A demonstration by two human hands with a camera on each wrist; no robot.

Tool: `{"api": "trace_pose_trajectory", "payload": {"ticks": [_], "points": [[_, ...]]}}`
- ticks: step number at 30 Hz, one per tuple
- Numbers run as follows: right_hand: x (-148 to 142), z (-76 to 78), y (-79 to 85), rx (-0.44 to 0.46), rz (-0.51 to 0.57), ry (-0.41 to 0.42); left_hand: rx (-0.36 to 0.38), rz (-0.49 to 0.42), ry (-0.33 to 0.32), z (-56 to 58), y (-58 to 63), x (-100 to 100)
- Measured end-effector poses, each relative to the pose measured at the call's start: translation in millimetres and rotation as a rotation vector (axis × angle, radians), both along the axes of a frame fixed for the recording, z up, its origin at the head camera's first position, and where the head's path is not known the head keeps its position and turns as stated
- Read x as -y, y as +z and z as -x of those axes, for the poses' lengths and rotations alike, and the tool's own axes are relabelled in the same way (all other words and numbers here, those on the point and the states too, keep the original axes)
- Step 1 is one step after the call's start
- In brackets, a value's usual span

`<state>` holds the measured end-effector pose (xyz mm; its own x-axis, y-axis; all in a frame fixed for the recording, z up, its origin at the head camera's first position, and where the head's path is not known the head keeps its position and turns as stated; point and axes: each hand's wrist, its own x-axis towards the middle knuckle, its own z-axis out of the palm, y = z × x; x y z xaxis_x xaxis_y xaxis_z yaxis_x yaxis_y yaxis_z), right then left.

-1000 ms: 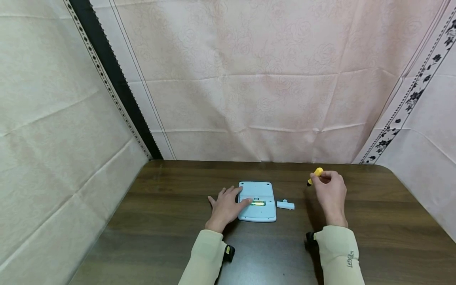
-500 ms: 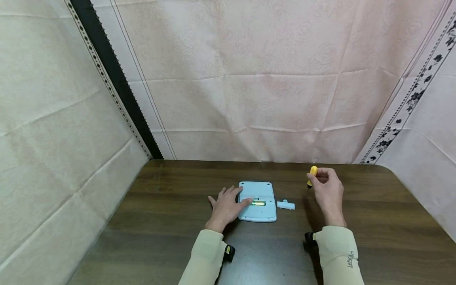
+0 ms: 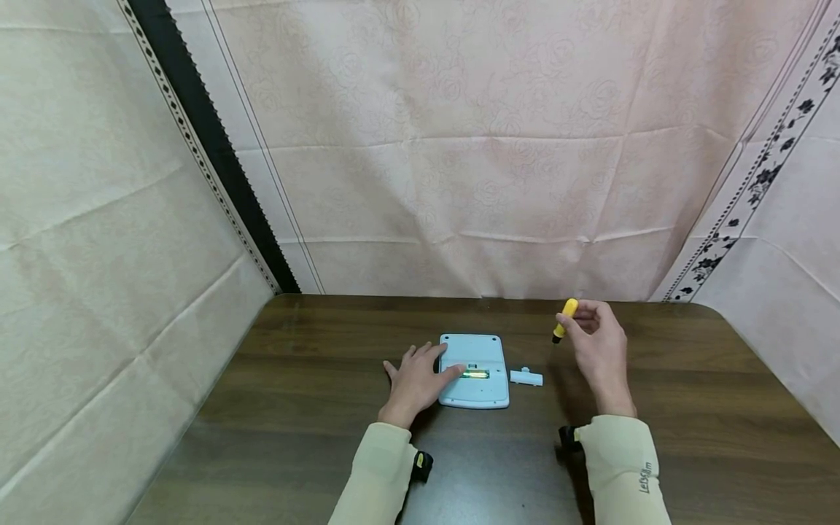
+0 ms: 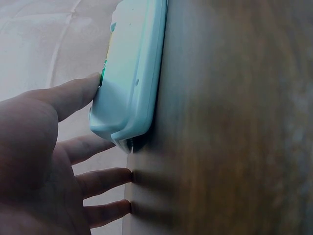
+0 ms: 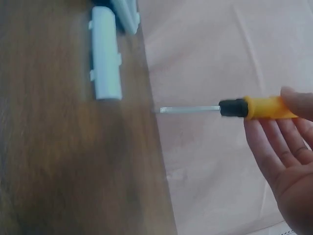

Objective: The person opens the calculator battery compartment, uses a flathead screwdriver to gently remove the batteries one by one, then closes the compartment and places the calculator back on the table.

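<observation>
A light-blue flat device (image 3: 475, 350) lies back side up on the table, with a green-and-gold battery (image 3: 477, 374) in its uncovered slot. My left hand (image 3: 418, 384) rests on its left side. The thumb touches the battery's end, the index finger is at the device's edge, and other fingertips stand on the table in the left wrist view. Above the table at the right, my right hand (image 3: 601, 355) grips a screwdriver (image 5: 266, 107) by its yellow handle. Its shaft shows in the right wrist view, pointing away from the hand.
The light-blue battery cover (image 3: 526, 377), with small tabs, lies just right of the device. Brown wood table (image 3: 315, 394) surrounds both. Pale patterned cloth (image 3: 512, 182) hangs behind the far edge and at both sides.
My right hand has moved left with the screwdriver and slightly away from me, and the handle's tilt has shifted. My left hand, the device and the cover have stayed put.
</observation>
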<state>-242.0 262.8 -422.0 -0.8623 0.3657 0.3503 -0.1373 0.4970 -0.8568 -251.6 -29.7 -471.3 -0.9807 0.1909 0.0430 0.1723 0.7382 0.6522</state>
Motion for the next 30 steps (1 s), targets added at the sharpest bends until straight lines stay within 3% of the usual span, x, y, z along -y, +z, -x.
{"api": "trace_pose_trajectory", "payload": {"ticks": [10, 22, 30], "points": [[16, -2.8, 9.3, -0.028, 0.054, 0.168, -0.007, 0.0, 0.001, -0.2, -0.6, 0], [37, -4.3, 15.1, -0.039, 0.086, 0.294, -0.009, 0.007, 0.005, -1.1, 1.3, -1], [49, -3.7, 14.5, 0.017, 0.062, 0.349, -0.005, 0.01, 0.012, -0.7, 1.1, -2]]}}
